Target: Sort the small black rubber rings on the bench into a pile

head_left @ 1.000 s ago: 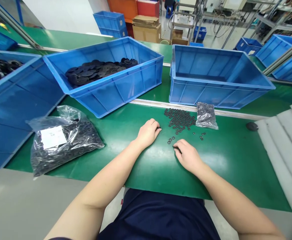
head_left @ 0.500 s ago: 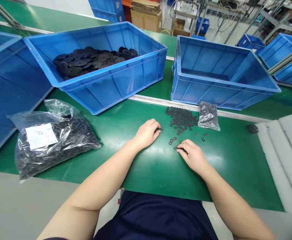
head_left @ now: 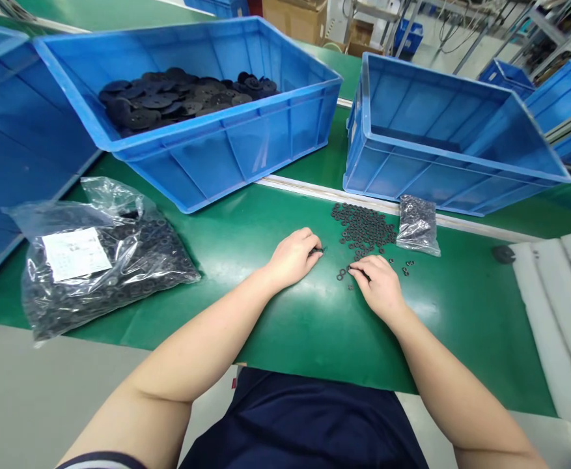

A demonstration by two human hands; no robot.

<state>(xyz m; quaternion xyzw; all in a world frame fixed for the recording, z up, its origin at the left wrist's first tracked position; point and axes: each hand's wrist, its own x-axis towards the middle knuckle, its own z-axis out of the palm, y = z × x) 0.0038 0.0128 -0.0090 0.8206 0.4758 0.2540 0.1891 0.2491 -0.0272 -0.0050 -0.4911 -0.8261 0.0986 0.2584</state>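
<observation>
My left hand (head_left: 295,258) rests on the green bench with its fingers curled around a small dark part (head_left: 317,249), mostly hidden by the fingers. To its right, my right hand (head_left: 379,284) pinches at a small black ring (head_left: 348,268) between thumb and forefinger. Beside those fingertips lie two loose rings (head_left: 340,275), and a single tiny dark piece (head_left: 350,287) sits a little nearer to me. A pile of black rings (head_left: 367,225) spreads just beyond my right hand. Several tiny parts (head_left: 406,268) are scattered to the right of it.
A small clear bag of dark parts (head_left: 418,225) lies right of the pile. At left is a large labelled bag of black rings (head_left: 133,280). Behind stand a blue bin holding black discs (head_left: 226,153) and another blue bin (head_left: 441,176). White foam blocks (head_left: 549,312) line the right edge.
My right hand has moved away from me, from the tiny piece, which now lies on the bench, to the loose rings. My left hand stays nearly in place. The view has shifted slightly.
</observation>
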